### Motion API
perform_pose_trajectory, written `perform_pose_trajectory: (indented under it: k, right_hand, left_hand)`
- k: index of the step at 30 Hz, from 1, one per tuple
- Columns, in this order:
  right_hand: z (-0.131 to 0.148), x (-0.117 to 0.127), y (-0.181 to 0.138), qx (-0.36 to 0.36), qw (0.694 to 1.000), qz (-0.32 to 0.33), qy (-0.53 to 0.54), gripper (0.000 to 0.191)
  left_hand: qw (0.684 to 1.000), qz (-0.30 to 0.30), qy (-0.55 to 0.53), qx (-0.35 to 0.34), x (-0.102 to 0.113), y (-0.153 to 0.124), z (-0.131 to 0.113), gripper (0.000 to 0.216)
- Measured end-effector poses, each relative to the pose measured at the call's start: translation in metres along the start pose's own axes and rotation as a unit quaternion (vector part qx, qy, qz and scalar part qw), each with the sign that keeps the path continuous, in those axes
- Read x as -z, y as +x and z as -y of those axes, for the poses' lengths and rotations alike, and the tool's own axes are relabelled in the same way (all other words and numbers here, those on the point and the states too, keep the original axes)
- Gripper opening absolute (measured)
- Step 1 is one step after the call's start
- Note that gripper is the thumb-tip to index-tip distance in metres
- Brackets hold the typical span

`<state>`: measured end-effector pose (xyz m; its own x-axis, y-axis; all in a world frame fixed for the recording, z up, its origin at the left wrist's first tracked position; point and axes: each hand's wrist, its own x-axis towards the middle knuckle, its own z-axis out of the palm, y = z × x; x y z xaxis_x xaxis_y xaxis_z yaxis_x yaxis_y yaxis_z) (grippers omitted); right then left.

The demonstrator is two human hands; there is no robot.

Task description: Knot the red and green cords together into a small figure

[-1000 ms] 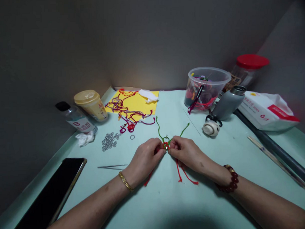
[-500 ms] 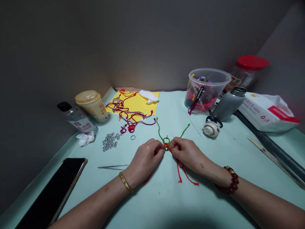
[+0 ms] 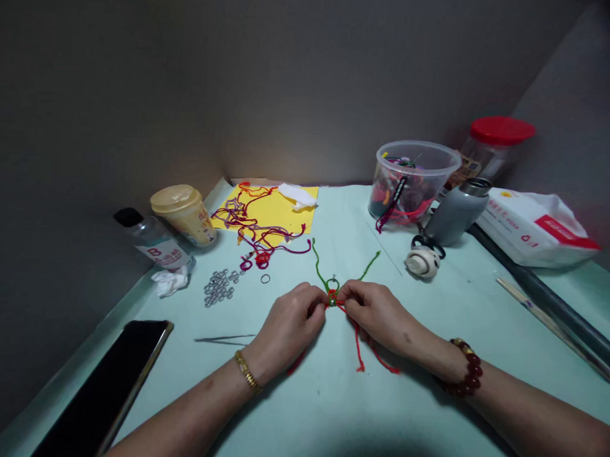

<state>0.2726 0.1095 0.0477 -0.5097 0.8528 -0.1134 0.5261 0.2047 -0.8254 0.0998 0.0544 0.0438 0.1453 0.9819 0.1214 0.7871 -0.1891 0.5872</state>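
Note:
Between my hands lies a small knotted piece of red and green cord (image 3: 333, 296), with a silvery bit at its lower end. Two green cord ends (image 3: 318, 261) spread away from me, and a small green loop stands at the top. My left hand (image 3: 298, 318) pinches red cord at the knot's left side. On the right side, my right hand (image 3: 375, 314) pinches red cord close to the knot. Red cord ends (image 3: 359, 350) trail toward me from under the right hand. Another red end shows beneath my left hand.
Left of my hands are tweezers (image 3: 224, 338), a pile of metal rings (image 3: 219, 287), a single ring (image 3: 266, 279) and a phone (image 3: 104, 388). Tangled cords lie on yellow paper (image 3: 290, 218). A clear tub (image 3: 416, 186), scissors (image 3: 428, 245) and a grey bottle (image 3: 458, 214) stand at the back right.
My hands have drawn slightly apart, and more red cord shows between the knot and my fingers. The whole view has shifted a little.

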Motion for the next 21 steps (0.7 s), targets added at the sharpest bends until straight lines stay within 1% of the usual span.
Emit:
perform_pose_trajectory:
  k: [9, 21]
  right_hand:
    - [-0.0034, 0.0019, 0.0013, 0.016, 1.000, 0.007, 0.001, 0.018]
    - [-0.0040, 0.0008, 0.0016, 0.032, 0.999, -0.003, -0.004, 0.027]
  left_hand:
    - [1.000, 0.008, 0.004, -0.013, -0.0030, -0.0014, 0.0060, 0.023]
    - [1.000, 0.009, 0.012, -0.011, -0.0030, -0.0013, 0.0069, 0.024]
